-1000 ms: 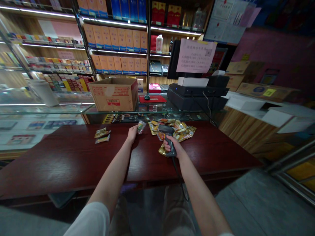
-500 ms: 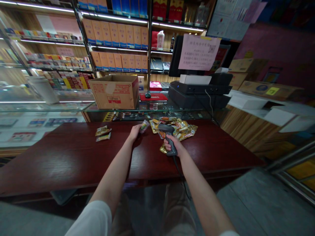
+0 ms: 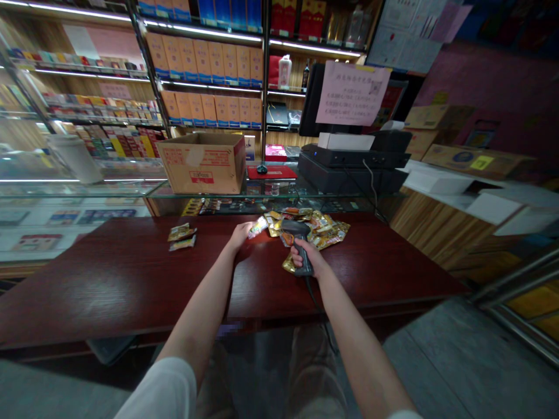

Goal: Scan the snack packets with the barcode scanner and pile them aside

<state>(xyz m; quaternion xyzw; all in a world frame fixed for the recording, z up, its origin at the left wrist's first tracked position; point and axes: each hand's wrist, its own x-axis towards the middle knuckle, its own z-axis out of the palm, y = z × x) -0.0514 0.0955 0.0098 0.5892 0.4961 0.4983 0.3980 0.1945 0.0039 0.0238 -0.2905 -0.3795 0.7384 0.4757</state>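
Observation:
My left hand (image 3: 239,236) pinches a small snack packet (image 3: 257,227) and holds it just above the dark red table (image 3: 113,279), lit by the scanner's light. My right hand (image 3: 308,263) is wrapped round the handle of a grey barcode scanner (image 3: 297,238) whose head points left at that packet. Behind the scanner lies a pile of several golden snack packets (image 3: 325,228). Two more packets (image 3: 181,237) lie apart at the left of the table.
A cardboard box (image 3: 203,162) stands on the glass counter (image 3: 131,189) behind the table. A black till with a monitor and a pink notice (image 3: 349,93) is at the right. Shelves of cartons (image 3: 205,58) fill the back wall.
My left hand has turned the packet over toward the scanner, and the packet now glows under its light. The right hand with the scanner has hardly moved.

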